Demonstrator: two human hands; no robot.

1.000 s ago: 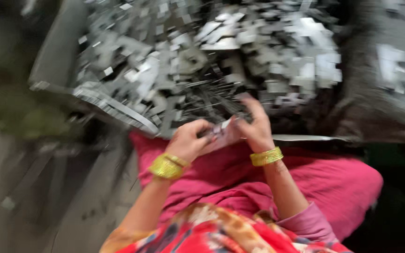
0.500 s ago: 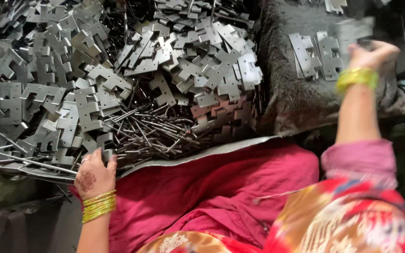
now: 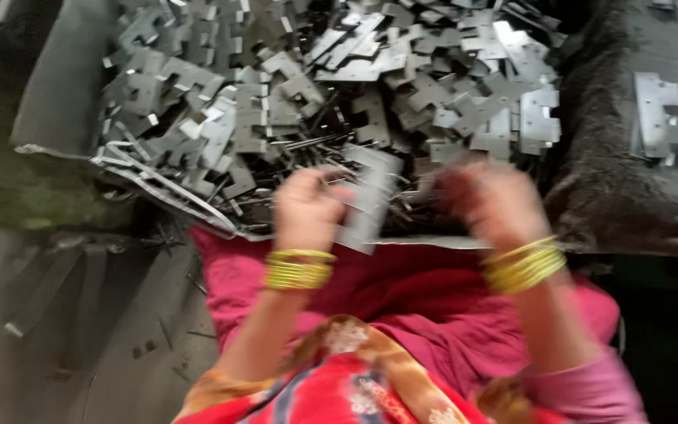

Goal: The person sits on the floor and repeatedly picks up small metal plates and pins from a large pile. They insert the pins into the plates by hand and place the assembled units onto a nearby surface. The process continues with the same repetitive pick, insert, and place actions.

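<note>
Flat grey metal plate (image 3: 366, 200) gripped in left hand (image 3: 305, 208), right hand (image 3: 490, 200) blurred, grip unclear

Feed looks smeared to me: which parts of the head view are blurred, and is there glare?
Head view: both hands motion-blurred, the right hand worst, the left hand softer; the metal plate it holds is streaked; pale glare on the plate pile; right edge dark.
</note>
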